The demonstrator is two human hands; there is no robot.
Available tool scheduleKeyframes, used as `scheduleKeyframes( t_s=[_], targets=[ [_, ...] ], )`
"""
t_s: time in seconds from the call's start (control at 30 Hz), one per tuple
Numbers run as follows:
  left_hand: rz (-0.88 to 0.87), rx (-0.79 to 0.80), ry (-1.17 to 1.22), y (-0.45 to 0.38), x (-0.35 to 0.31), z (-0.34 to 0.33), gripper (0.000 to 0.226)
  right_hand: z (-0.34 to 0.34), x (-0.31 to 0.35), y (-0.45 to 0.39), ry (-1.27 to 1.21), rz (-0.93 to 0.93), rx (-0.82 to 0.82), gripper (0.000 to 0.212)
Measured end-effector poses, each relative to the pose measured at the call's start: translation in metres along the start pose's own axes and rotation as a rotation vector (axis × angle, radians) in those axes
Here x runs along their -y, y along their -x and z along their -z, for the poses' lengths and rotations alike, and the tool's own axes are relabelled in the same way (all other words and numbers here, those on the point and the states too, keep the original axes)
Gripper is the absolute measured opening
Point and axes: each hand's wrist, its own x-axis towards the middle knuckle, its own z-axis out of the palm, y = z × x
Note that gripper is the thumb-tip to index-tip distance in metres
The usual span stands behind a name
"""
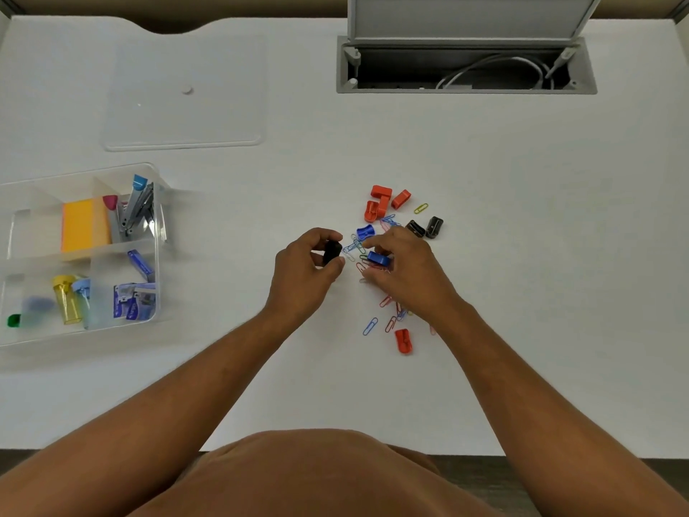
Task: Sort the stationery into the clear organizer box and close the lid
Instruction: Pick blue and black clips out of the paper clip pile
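Clear organizer box [156,233] sits open, well left of the fingers [337,264], holding orange sticky notes [84,225], staplers [136,210], staple boxes [134,296] and small tubes [67,298] in separate compartments. Clear lid [186,95] lies flat beyond it. Black sharpener [332,251] pinched in left fingers; blue sharpener [378,258] under right fingers. Red sharpeners [380,203], black sharpeners [425,227] and scattered paper clips [369,326] lie around the fingers.

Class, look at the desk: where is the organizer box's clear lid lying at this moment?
The clear lid lies flat on the desk's far left, just beyond the open organizer box.
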Motion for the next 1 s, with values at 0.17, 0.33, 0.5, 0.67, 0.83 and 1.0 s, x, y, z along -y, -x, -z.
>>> scheduleKeyframes(
  t_s=[0.17, 0.33, 0.5, 0.67, 0.83, 1.0],
  targets=[
    [-0.001, 0.009, -0.007, 0.0, -0.001, 0.0, 0.035, 0.016, -0.005, 0.005, -0.06, 0.013, -0.01, 0.044],
    [0.054, 0.021, 0.058, 0.001, -0.002, -0.003, 0.035, 0.007, -0.007, 0.006, 0.071, -0.061, -0.004, 0.045],
    [0.199, 0.082, 0.394, 0.003, -0.005, -0.004, 0.032, 0.001, 0.009, 0.016, -0.322, -0.132, -0.2, 0.029],
    [0.294, 0.146, 0.704, 0.004, -0.004, -0.003, 0.026, -0.012, 0.032, 0.025, -0.521, -0.153, -0.242, 0.029],
    [0.26, 0.168, 0.715, 0.003, -0.004, 0.002, 0.032, -0.02, 0.042, 0.027, -0.504, -0.122, -0.27, 0.019],
    [0.246, 0.134, 0.59, -0.001, -0.003, 0.005, 0.03, -0.016, 0.038, 0.028, -0.545, -0.103, -0.189, 0.023]
  ],
)
